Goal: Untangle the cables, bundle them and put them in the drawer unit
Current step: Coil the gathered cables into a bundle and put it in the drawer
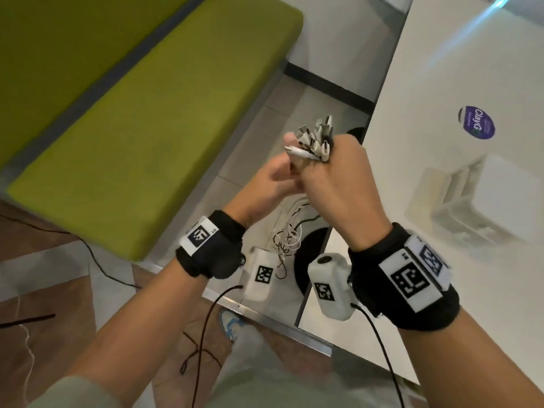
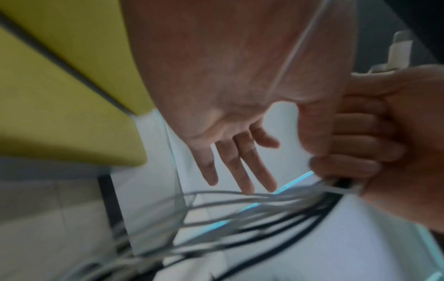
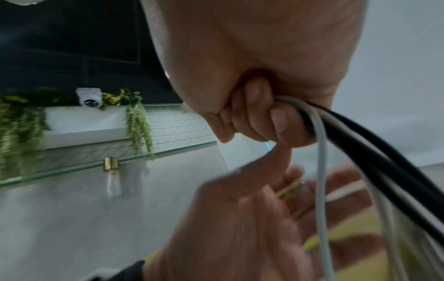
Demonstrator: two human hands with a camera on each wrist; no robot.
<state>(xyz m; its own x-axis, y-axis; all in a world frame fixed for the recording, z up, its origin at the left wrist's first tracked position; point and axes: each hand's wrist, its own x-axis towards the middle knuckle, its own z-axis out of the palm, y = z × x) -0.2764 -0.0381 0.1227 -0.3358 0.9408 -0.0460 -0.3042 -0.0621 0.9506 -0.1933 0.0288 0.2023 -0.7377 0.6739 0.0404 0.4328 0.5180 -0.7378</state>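
My right hand (image 1: 332, 178) is a fist gripping a bunch of white and black cables (image 1: 319, 136); their connector ends stick up above the knuckles. The loose lengths (image 1: 290, 231) hang tangled below the fist. In the right wrist view the black and white cables (image 3: 360, 142) leave the curled fingers (image 3: 278, 121). My left hand (image 1: 273, 181) sits against the fist on its left, thumb up beside a white connector. In the left wrist view its fingers (image 2: 240, 167) are straight and spread, with one thin white cable crossing the palm. A white, translucent drawer unit (image 1: 485, 195) stands on the table, blurred.
The white table (image 1: 441, 83) with a purple sticker (image 1: 477, 123) lies to the right; its edge runs just beside my hands. A green padded bench (image 1: 147, 128) fills the left. Below are the table's black round base (image 1: 309, 260), tiled floor and my shoe (image 1: 232, 322).
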